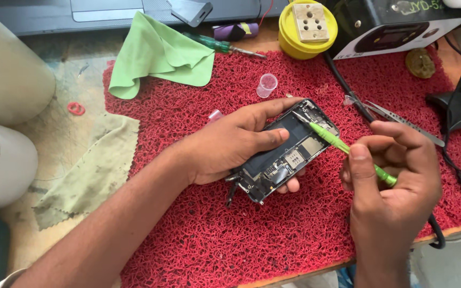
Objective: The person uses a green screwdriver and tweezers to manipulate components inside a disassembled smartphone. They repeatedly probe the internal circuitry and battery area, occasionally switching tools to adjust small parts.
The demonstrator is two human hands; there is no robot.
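Left hand (230,144) gripping opened phone (286,152), right hand (396,176) holding green screwdriver (348,149)

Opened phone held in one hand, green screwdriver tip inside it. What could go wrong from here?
1. The green screwdriver in the right hand may slip and scratch the bare parts inside the phone.
2. The left hand holds the phone tilted above the red mat, so a hard push might twist it loose.
3. A small loose part could vanish into the mat's loops.
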